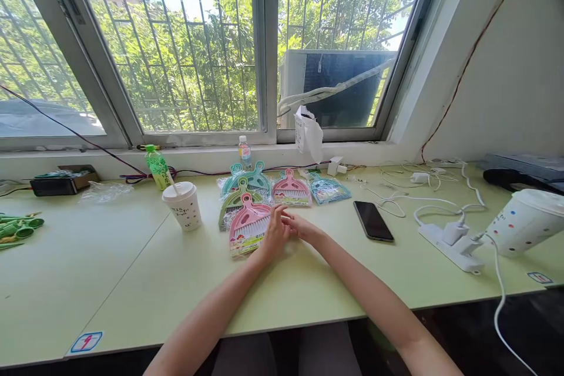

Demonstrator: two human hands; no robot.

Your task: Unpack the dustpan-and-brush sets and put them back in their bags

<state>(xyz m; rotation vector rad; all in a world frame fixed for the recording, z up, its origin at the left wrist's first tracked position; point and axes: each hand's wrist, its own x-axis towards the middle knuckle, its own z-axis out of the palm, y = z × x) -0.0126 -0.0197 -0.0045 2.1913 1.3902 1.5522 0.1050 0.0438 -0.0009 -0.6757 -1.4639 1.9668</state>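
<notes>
My left hand (275, 230) rests at the right end of a pink mini dustpan and brush set (250, 228) in clear packaging, covering part of it. Its fingers stretch forward, loosely bent, with nothing visible in them. My right hand (304, 228) reaches in from the right, its extended fingers meeting the left fingers; their tips are partly hidden. Behind lie a green dustpan set (233, 202), teal dustpan sets (254, 179), another pink set (291, 189) and a blue set (329, 189), all wrapped in plastic.
A paper cup with a straw (183, 208) and a green bottle (157, 167) stand left. A small bottle (245, 153) is by the window. To the right lie a phone (372, 221), a power strip (449, 247) with white cables, and a tilted large paper cup (524, 226).
</notes>
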